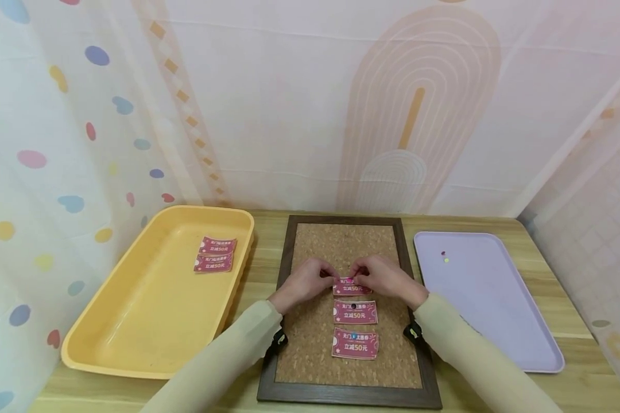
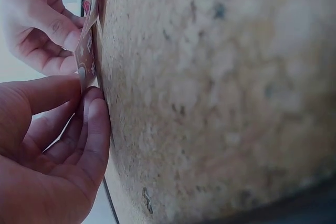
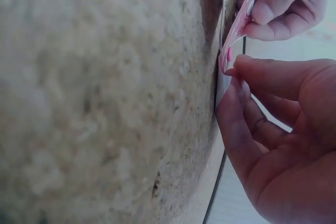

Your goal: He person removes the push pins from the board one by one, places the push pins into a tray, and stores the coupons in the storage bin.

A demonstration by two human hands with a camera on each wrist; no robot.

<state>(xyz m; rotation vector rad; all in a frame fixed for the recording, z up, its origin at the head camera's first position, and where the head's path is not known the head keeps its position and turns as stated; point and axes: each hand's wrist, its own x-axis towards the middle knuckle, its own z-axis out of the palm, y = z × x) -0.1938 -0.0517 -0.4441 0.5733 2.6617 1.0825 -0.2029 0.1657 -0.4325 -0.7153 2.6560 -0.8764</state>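
My left hand (image 1: 310,280) pinches the left end of a dark pink paper coupon (image 1: 352,288) between thumb and fingers. At its other end my right hand (image 1: 387,276) pinches it too. A pink pushpin (image 3: 229,54) sits in this coupon, which bends up from the board in the right wrist view. Underneath lies a dark-framed cork board (image 1: 310,355). Lower on it, in line with the held one, are a middle coupon (image 1: 360,315) with a black pin (image 1: 353,306) and a bottom coupon (image 1: 355,349) with a blue pin (image 1: 353,336).
Left of the board, a yellow tray (image 1: 150,310) holds two more coupons (image 1: 214,263). On the right stands a lilac tray (image 1: 496,304) with a dark red pin (image 1: 443,253) and a yellow pin (image 1: 446,260). A patterned curtain (image 1: 289,115) hangs behind the wooden table (image 1: 260,252).
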